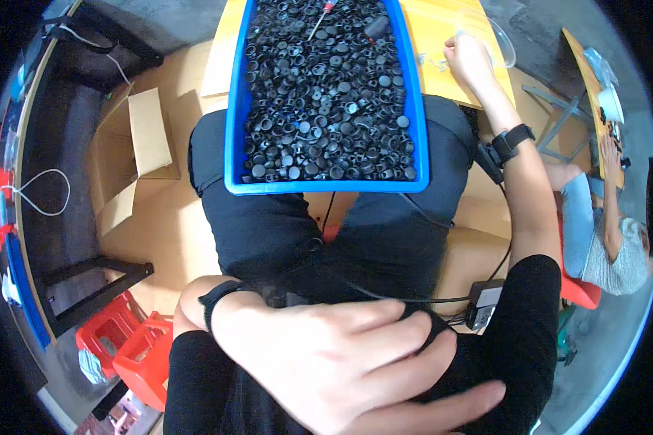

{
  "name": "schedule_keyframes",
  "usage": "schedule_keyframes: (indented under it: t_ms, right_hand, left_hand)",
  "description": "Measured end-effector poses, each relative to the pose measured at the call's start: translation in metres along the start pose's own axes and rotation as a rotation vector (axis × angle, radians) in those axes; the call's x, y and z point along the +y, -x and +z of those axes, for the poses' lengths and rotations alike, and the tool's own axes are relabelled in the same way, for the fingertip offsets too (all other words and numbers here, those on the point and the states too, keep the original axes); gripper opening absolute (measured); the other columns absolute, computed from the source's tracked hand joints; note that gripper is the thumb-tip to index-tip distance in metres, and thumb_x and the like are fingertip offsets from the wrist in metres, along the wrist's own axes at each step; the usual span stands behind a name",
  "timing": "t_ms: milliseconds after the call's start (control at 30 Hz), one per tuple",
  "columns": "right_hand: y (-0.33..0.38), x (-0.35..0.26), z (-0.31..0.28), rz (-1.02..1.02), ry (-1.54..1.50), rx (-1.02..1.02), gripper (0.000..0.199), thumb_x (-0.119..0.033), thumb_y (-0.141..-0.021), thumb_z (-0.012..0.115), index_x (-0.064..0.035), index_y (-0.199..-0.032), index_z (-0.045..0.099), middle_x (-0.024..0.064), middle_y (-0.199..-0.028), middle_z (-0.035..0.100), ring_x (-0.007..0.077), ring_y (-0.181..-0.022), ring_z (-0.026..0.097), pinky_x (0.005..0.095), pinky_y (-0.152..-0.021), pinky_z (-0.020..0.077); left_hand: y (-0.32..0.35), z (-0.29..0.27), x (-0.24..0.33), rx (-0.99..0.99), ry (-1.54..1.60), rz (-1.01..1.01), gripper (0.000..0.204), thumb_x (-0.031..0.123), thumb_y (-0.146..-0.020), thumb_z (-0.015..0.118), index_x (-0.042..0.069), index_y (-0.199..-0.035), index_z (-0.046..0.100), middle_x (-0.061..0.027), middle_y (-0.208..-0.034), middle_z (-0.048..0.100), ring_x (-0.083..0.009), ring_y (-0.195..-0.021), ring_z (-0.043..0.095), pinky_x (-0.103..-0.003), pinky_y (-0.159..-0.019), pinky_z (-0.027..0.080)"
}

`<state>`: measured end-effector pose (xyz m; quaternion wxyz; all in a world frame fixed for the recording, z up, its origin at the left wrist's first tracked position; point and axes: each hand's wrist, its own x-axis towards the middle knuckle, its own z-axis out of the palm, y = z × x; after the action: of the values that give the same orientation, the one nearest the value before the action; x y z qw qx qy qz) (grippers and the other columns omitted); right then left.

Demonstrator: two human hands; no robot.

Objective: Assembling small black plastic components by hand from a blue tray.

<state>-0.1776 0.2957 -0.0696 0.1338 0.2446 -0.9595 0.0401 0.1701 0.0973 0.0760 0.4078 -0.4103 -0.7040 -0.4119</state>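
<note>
My left hand (348, 362) is close in front of my black shirt, back upward. Its fingers are stretched and apart, slightly blurred, and I see nothing held in them. Reaching forward, my right hand (471, 61) rests over the yellow tabletop (442, 83) with its fingers curled together; whatever they pinch is hidden. Small shiny metal pieces (437, 62) lie just left of it, and a clear round plastic dish (506, 45) is at its right. A blue tray (326, 186) full of small black round plastic caps (326, 109) extends from above my thighs to the far edge.
On the caps lie a screwdriver (318, 23) with a red handle and a dark cylinder (376, 27). An open cardboard box (152, 134) stands left, red stools (141, 355) at lower left. A person (613, 243) sits by a right-hand table. Cables run near a small box (484, 301).
</note>
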Motion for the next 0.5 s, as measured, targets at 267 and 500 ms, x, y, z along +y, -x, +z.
schedule_keyframes:
  t_ms: [267, 500]
  right_hand:
    - [-0.014, 0.0, 0.019, -0.068, 0.15, -0.069, 0.012, -0.006, -0.071, 0.054, 0.002, -0.072, 0.062, 0.0254, -0.074, 0.06, 0.0388, -0.073, 0.061, 0.0451, -0.067, 0.0483]
    - [-0.012, 0.001, 0.018, -0.143, 0.047, -0.022, 0.012, -0.008, -0.069, 0.056, 0.0019, -0.071, 0.062, 0.0239, -0.073, 0.06, 0.0399, -0.072, 0.06, 0.0456, -0.067, 0.0486]
  left_hand:
    - [0.025, -0.004, -0.028, -0.479, 0.192, -0.33, 0.026, 0.004, -0.072, 0.057, -0.005, -0.096, 0.063, -0.0122, -0.08, 0.062, -0.0211, -0.067, 0.062, -0.027, -0.059, 0.052]
    - [0.067, -0.047, -0.068, -0.423, -0.359, -0.832, 0.027, -0.002, -0.074, 0.059, 0.001, -0.1, 0.063, -0.0119, -0.084, 0.065, -0.0244, -0.074, 0.063, -0.03, -0.068, 0.05]
